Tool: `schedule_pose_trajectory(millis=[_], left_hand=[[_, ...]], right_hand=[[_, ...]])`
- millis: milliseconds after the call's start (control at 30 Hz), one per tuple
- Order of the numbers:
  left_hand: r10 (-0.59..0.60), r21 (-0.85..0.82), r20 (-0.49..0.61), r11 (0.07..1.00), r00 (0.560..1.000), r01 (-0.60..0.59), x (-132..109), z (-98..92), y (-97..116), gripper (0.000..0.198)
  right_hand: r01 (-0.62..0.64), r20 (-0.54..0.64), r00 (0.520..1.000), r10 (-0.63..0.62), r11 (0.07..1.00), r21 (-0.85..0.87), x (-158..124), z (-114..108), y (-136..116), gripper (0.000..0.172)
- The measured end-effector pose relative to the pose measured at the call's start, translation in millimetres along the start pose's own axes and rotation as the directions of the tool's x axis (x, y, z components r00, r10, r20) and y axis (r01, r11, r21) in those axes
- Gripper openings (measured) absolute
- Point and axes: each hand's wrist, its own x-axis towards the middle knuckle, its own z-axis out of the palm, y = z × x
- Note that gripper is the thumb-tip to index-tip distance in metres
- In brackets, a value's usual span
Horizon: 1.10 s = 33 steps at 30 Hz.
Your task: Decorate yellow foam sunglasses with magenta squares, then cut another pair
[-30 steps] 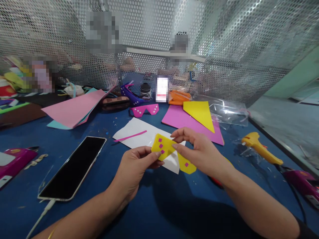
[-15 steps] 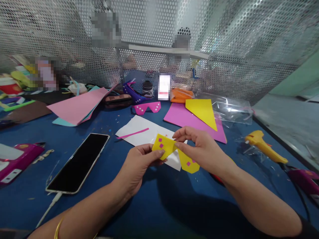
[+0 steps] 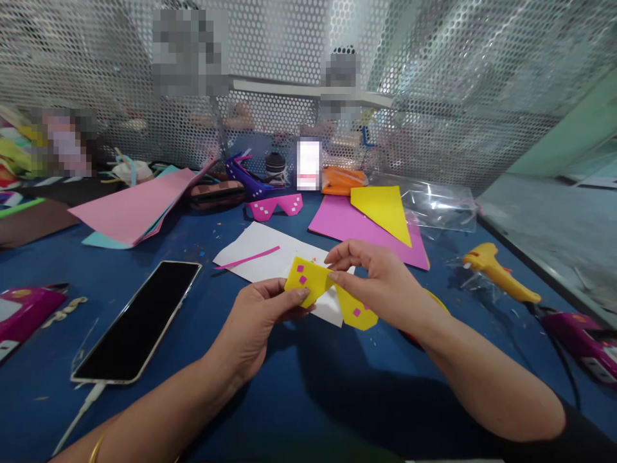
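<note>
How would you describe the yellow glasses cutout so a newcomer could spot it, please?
On the blue table, find the white sheet near the middle. Seen overlapping it, the left hand holds the yellow glasses cutout, with the right hand at its middle. Pink squares set it apart from the plain yellow sheet and the pink glasses cutout with white squares.

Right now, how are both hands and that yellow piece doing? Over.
Left hand grips yellow glasses-shaped cutout with pink diamonds. Right hand touches its narrow middle. White paper sheet shows behind it; nothing visible blocks either hand.
</note>
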Motion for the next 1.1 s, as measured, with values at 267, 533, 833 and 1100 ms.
schedule_pose_trajectory(millis=[267, 533, 833, 1100], left_hand=[[0.005, -0.046, 0.005, 0.999, 1.000, -0.005, -0.3, 0.3, 0.5, 0.026], [0.004, 0.026, 0.009, 1.000, 1.000, -0.004, -0.6, -2.0, -2.0, 0.025], [-0.011, 0.008, 0.007, 1.000, 1.000, 0.011, -0.4, -1.9, -0.4, 0.026], [0.000, -0.031, 0.020, 1.000, 1.000, 0.001, -2.3, -1.6, -0.3, 0.024]], right_hand=[[-0.020, -0.002, 1.000, 0.020, 1.000, 0.006, -0.3, 0.9, -2.0, 0.015], [-0.019, -0.007, 1.000, 0.019, 1.000, -0.015, -0.2, 1.4, -2.1, 0.014], [-0.050, -0.016, 0.999, 0.049, 0.998, -0.024, -0.5, 0.6, -3.6, 0.016], [-0.041, -0.023, 0.999, 0.040, 0.999, -0.023, -0.9, -0.9, -5.7, 0.016]])
